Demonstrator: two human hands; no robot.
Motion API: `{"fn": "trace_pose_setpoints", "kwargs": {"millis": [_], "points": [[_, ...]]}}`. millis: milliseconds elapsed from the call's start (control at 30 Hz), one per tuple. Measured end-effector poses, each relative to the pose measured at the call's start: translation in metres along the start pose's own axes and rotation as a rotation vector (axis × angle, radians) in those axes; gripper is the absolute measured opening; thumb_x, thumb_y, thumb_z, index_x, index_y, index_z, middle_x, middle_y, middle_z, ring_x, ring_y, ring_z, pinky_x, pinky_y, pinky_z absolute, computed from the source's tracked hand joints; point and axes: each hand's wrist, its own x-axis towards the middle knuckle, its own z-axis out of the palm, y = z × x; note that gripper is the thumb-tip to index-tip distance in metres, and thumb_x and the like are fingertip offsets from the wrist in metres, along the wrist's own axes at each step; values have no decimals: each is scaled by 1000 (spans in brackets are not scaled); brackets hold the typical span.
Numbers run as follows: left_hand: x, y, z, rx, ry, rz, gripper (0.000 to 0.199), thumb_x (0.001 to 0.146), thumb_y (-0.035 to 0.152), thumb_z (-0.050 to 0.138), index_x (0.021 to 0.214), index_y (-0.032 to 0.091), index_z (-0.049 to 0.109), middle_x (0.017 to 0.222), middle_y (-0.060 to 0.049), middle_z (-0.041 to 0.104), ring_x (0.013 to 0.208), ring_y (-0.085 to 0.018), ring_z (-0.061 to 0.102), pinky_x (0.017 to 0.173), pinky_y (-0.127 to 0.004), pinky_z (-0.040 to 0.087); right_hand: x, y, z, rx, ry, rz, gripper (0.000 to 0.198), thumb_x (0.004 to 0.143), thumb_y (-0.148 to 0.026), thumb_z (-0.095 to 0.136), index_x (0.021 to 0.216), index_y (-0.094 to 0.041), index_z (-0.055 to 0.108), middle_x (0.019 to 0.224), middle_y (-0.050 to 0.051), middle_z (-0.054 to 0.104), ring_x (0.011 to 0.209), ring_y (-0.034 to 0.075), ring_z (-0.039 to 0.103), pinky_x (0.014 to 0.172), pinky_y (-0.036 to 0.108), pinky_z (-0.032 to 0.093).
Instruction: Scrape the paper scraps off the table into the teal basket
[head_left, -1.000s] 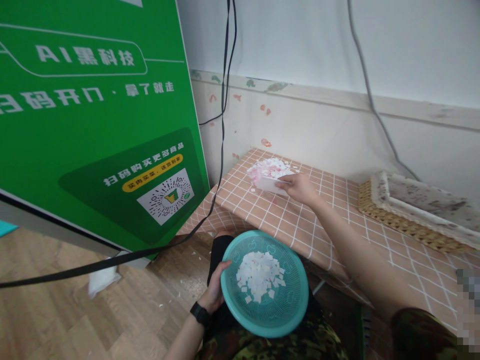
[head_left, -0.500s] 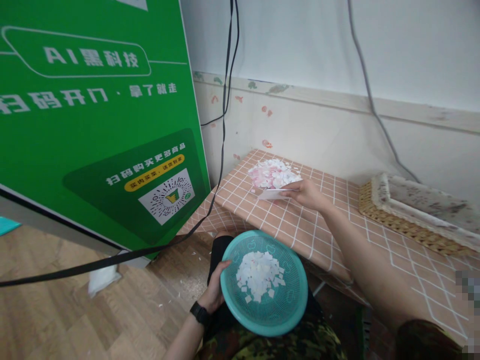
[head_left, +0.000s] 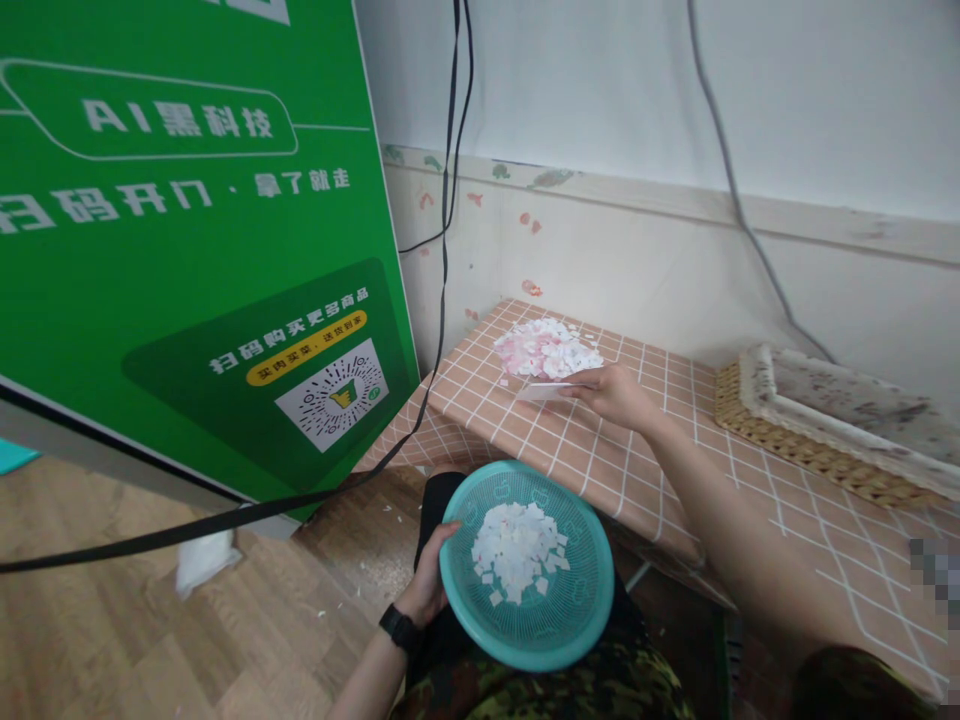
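Note:
My left hand [head_left: 433, 568] grips the left rim of a teal plastic colander [head_left: 592, 610], which rests on my lap. Inside it lies a heap of small white paper squares [head_left: 517, 550]. Over the checked tabletop, my right hand [head_left: 611, 393] pinches a flat white card [head_left: 546, 391] by its right end. Just behind the card sits a pile of white and pink paper bits [head_left: 547, 348], close to the wall. Part of my right fingers is hidden behind the card and hand.
A woven basket with a cloth lining [head_left: 817, 440] stands at the table's right. On the left rises a green cabinet [head_left: 187, 270] with white lettering. A black strap [head_left: 330, 495] crosses in front of it. A white plastic bag [head_left: 206, 560] lies on the wooden floor.
The card in my right hand has tilted slightly, so less of its face shows. My left hand and the colander stay in place.

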Motion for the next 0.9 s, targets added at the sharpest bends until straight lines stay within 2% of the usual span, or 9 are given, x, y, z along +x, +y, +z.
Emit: {"fn": "trace_pose_setpoints", "kwargs": {"millis": [133, 200, 267, 400, 500, 667, 800, 900], "points": [[4, -2, -4, -15, -1, 14, 24, 75, 34, 65, 81, 11, 68, 67, -8, 71, 60, -21, 63, 66, -34, 50, -5, -29, 13, -87, 93, -19, 25, 85, -26, 54, 102, -28, 72, 94, 2, 73, 85, 20, 66, 77, 33, 48], [5, -3, -5, -14, 8, -2, 24, 74, 34, 65, 81, 11, 68, 68, -8, 71, 60, -21, 64, 66, -35, 50, -9, -49, 28, -124, 70, -84, 32, 85, -19, 51, 111, -28, 68, 99, 3, 72, 87, 19, 66, 78, 32, 48], [5, -3, -6, -6, 21, -10, 24, 75, 34, 65, 80, 11, 68, 69, -8, 72, 61, -21, 64, 68, -35, 50, -12, -64, 44, -137, 27, -193, 36, 85, -15, 49, 117, -24, 64, 112, 6, 68, 99, 20, 63, 83, 33, 47], [3, -2, -6, 13, 44, 9, 21, 75, 32, 65, 79, 11, 67, 70, -8, 72, 63, -21, 65, 68, -34, 51, -21, -68, 58, -140, 19, -193, 32, 87, -15, 49, 115, -20, 63, 115, 9, 66, 103, 21, 62, 85, 34, 48], [3, -2, -6, 11, 38, 29, 19, 75, 30, 65, 79, 11, 67, 70, -8, 72, 62, -20, 65, 67, -33, 52, -31, -54, 52, -137, 21, -164, 31, 86, -13, 49, 111, -20, 65, 111, 7, 68, 100, 20, 64, 84, 33, 48], [5, -3, -5, 1, 14, -7, 22, 76, 33, 64, 81, 11, 68, 71, -8, 73, 64, -21, 66, 71, -36, 53, -47, -35, 24, -213, 70, -60, 32, 86, -16, 47, 110, -24, 67, 104, 5, 71, 91, 20, 66, 77, 33, 48], [5, -2, -3, -1, 16, -20, 23, 76, 32, 64, 82, 10, 68, 72, -10, 73, 66, -23, 67, 73, -38, 53, -43, -46, 6, -240, 211, 107, 34, 90, -32, 44, 115, -24, 66, 94, 7, 73, 78, 22, 67, 70, 35, 48], [5, -2, -4, 7, 19, -22, 23, 75, 32, 64, 82, 10, 67, 74, -11, 74, 69, -26, 68, 73, -40, 53, -31, -66, 12, -79, 266, 198, 34, 89, -36, 46, 112, -23, 67, 98, 7, 72, 80, 22, 67, 71, 33, 48]]}}
